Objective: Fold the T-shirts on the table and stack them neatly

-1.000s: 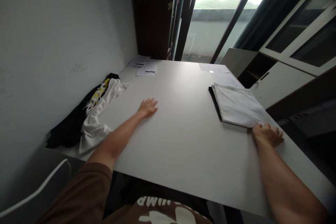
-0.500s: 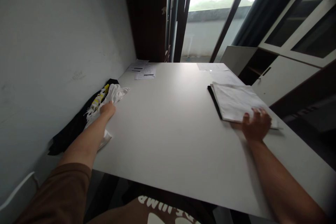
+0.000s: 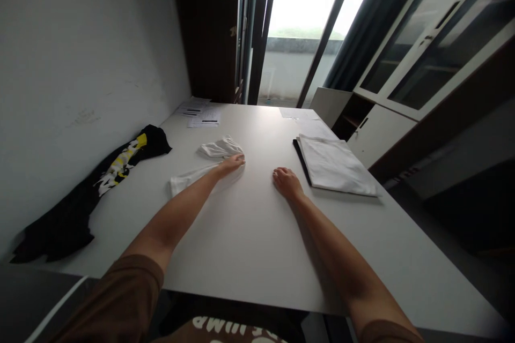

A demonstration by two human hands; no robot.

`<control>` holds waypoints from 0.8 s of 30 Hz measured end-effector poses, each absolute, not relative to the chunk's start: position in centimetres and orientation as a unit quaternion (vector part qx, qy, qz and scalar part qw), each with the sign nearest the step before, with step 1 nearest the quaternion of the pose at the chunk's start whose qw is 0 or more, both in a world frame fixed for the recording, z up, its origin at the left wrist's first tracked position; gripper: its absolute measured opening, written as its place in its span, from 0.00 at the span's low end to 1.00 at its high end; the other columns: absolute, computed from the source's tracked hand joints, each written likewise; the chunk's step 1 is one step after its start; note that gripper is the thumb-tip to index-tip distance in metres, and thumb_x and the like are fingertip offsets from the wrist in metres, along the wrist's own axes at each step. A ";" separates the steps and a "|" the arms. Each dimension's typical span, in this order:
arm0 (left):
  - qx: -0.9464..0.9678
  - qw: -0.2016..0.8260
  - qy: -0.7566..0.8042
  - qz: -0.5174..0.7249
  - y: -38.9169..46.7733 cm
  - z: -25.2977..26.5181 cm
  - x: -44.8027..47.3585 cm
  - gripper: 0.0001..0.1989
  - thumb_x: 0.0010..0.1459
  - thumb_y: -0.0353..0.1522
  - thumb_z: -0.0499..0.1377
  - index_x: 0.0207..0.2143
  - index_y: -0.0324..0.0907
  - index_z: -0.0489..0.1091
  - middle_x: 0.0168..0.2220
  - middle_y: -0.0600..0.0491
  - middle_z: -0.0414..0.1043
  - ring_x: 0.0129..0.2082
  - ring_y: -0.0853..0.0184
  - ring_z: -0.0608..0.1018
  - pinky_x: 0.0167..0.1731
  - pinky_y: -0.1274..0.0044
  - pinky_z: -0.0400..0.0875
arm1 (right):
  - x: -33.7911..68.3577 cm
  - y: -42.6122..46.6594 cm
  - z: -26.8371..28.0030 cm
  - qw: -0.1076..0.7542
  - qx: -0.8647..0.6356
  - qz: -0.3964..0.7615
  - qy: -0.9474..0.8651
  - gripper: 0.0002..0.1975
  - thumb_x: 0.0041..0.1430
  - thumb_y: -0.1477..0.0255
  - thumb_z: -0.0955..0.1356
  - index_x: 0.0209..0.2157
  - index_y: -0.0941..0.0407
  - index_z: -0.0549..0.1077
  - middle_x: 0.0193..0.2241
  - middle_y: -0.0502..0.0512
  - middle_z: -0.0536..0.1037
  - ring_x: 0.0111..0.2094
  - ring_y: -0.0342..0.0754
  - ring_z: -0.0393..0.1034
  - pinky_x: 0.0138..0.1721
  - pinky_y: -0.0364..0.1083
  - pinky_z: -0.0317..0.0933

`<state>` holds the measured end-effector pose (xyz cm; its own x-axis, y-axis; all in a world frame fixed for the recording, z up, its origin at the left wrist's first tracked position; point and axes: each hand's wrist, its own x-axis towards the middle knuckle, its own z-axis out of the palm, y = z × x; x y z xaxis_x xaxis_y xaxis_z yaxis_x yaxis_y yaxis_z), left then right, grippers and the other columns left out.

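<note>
My left hand (image 3: 233, 163) is closed on a crumpled white garment (image 3: 220, 147), bunched on the tabletop left of centre. Part of that cloth lies under my left forearm and is hidden there. To the right, my right hand (image 3: 287, 181) rests on the table with its fingers lightly bent and nothing visible in them. Just beyond it lies a neat folded stack of white cloth (image 3: 336, 163) with a black layer at the bottom. Along the left wall, a black garment (image 3: 68, 214) with a yellow and white print is spread loosely.
The white table (image 3: 241, 257) meets a grey wall on the left. Printed papers (image 3: 205, 116) lie at its far left corner, more sheets (image 3: 300, 113) at the far right. Beyond stand a glass door and a white cabinet (image 3: 382, 134).
My left hand has drawn the white garment off the black one, rightward to near mid-table. My right hand has left the folded stack and moved left onto the table. The view has shifted.
</note>
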<state>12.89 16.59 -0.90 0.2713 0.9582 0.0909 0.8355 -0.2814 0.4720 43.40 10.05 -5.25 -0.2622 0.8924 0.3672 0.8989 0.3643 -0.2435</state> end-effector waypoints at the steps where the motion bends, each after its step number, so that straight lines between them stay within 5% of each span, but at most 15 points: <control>1: 0.795 0.170 0.547 0.197 16.4 -0.7 13.0 0.22 0.66 0.38 0.53 0.61 0.46 0.70 0.56 0.50 0.76 0.54 0.62 0.78 0.54 0.75 0.69 | 43.7 10.1 -5.3 0.226 -0.568 -0.003 -0.791 0.15 0.71 0.69 0.62 0.52 0.57 0.75 0.52 0.61 0.77 0.53 0.52 0.68 0.57 0.50 0.60; 8: 0.807 0.168 0.511 0.244 15.3 -2.5 3.8 0.16 0.60 0.34 0.56 0.46 0.40 0.79 0.52 0.45 0.77 0.54 0.56 0.76 0.60 0.66 0.65 | 44.0 7.9 -6.1 0.231 -0.557 0.003 -0.798 0.14 0.69 0.68 0.63 0.51 0.53 0.76 0.57 0.60 0.75 0.57 0.55 0.67 0.60 0.53 0.59; 17: 0.827 0.157 0.496 0.212 10.8 -4.3 2.8 0.18 0.64 0.39 0.56 0.53 0.46 0.76 0.58 0.49 0.72 0.59 0.57 0.71 0.64 0.66 0.60 | 43.4 7.3 -6.2 0.231 -0.554 0.047 -0.798 0.16 0.68 0.67 0.65 0.54 0.51 0.75 0.61 0.59 0.71 0.62 0.57 0.62 0.64 0.58 0.56; 24: 0.792 0.126 0.584 0.127 8.7 -2.4 6.5 0.20 0.65 0.38 0.56 0.58 0.45 0.73 0.52 0.45 0.73 0.53 0.55 0.74 0.57 0.69 0.65 | 43.4 7.3 -6.5 0.232 -0.546 0.064 -0.802 0.17 0.66 0.68 0.66 0.55 0.49 0.74 0.61 0.58 0.71 0.63 0.58 0.62 0.64 0.59 0.55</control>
<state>6.51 8.66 -2.37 0.2858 0.9567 0.0545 0.8926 -0.2865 0.3481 43.36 7.29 -6.46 -0.2955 0.9063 0.3020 0.8471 0.3948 -0.3557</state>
